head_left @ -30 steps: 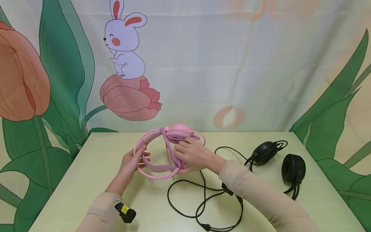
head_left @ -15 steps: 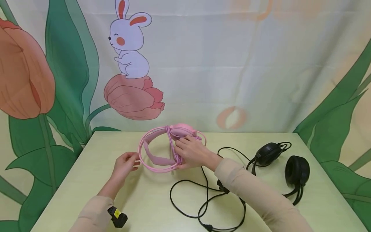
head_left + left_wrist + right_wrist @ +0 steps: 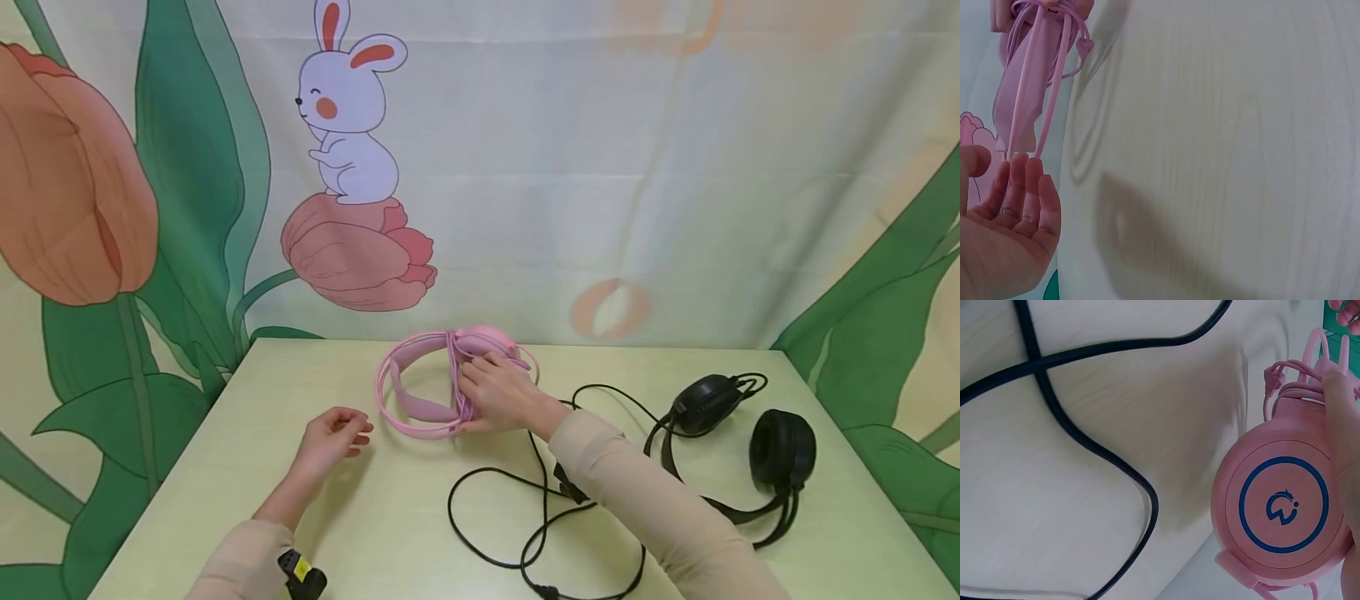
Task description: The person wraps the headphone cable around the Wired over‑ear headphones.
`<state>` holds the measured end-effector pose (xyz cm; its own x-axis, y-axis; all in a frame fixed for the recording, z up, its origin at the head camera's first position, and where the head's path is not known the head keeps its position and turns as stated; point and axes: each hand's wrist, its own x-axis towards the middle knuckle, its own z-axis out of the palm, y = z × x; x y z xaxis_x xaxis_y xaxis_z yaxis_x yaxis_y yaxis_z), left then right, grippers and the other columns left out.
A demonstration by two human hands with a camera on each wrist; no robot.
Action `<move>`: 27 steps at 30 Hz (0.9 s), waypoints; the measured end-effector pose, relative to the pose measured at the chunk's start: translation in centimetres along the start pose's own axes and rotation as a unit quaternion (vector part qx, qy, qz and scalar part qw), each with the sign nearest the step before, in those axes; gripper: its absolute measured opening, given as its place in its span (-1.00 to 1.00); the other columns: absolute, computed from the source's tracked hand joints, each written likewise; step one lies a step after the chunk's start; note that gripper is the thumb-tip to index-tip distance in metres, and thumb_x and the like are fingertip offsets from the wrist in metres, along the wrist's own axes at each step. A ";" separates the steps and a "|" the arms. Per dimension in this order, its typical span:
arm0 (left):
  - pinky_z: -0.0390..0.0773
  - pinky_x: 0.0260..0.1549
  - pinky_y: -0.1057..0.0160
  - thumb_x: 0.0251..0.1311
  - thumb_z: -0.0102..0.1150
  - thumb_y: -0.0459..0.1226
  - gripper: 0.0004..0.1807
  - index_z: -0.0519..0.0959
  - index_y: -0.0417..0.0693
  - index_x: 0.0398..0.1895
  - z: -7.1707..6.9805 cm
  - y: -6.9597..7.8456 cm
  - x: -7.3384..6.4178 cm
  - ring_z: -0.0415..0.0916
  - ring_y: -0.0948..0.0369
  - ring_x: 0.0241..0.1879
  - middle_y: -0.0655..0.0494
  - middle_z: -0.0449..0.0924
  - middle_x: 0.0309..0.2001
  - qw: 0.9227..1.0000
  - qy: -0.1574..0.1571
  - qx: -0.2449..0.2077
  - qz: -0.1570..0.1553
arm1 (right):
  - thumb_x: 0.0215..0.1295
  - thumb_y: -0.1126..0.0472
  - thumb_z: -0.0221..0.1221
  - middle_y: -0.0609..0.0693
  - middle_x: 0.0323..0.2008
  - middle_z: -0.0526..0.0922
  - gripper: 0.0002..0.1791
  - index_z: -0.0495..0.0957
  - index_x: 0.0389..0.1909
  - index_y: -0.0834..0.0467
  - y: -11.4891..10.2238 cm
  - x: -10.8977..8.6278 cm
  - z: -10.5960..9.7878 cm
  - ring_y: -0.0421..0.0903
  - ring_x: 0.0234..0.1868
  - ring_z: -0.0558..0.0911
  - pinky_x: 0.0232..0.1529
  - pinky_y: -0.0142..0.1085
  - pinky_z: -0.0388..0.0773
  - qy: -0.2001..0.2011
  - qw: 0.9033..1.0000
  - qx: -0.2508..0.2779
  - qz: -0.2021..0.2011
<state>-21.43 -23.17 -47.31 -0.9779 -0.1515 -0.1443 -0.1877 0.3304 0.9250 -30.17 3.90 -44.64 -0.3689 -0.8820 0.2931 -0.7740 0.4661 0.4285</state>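
Pink headphones (image 3: 423, 408) are raised above the table, the pink cord (image 3: 456, 375) wound in a bundle across the headband near the ear cups. My right hand (image 3: 501, 393) grips them at the ear cup end, its thumb along the cup. In the right wrist view the round ear cup (image 3: 1282, 562) faces the camera, showing a blue ring and logo. My left hand (image 3: 327, 439) is held off the headband's left side, fingers loosely bent and holding nothing. From the left wrist, the headband (image 3: 1019, 100) appears just beyond my fingertips (image 3: 1034, 165).
Black headphones lie on the right of the pale table (image 3: 390, 517), one ear cup (image 3: 705, 406) behind the other (image 3: 782, 448). Their black cable (image 3: 480, 542) loops across the middle, partly under my right forearm. A printed curtain (image 3: 510, 167) hangs behind the table.
My left hand has let go of the pink headband and drawn away to the left and toward me. My right hand keeps hold of the pink headphones.
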 end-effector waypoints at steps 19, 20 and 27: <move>0.58 -0.34 0.27 0.29 -0.04 -0.25 -0.72 0.42 -0.32 -0.10 1.5 0.3 -0.4 0.59 0.14 -0.30 -0.15 0.60 -0.21 1.000 -0.022 -0.012 0.016 | 0.03 -0.46 -0.03 0.02 0.02 0.50 -0.23 0.48 -0.05 0.12 -0.3 0.7 1.8 -0.02 0.07 0.42 0.23 -0.08 0.20 -0.077 0.997 -0.001 0.033; 0.58 -0.34 0.28 0.29 -0.04 -0.25 -0.72 0.42 -0.32 -0.10 1.6 0.3 -0.4 0.58 0.15 -0.30 -0.15 0.60 -0.21 1.000 -0.022 -0.011 0.016 | 0.04 -0.46 -0.03 0.02 0.03 0.50 -0.23 0.48 -0.04 0.12 -0.3 0.8 1.8 -0.02 0.08 0.42 0.23 -0.07 0.20 -0.077 0.996 -0.004 0.035; 0.58 -0.31 0.26 0.29 -0.04 -0.26 -0.73 0.44 -0.31 -0.09 2.5 0.7 -0.5 0.58 0.11 -0.27 -0.20 0.58 -0.17 0.999 -0.026 -0.017 0.014 | 0.05 -0.45 -0.04 0.00 0.04 0.50 -0.20 0.42 0.07 0.12 -0.8 1.2 1.5 -0.04 0.07 0.43 0.23 -0.05 0.19 -0.083 0.995 -0.004 0.053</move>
<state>-21.33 -20.57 -47.48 -0.9864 -0.0940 -0.1346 -0.1571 0.3010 0.9406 -30.75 2.41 -45.87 -0.5287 -0.8267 0.1926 -0.7221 0.5573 0.4098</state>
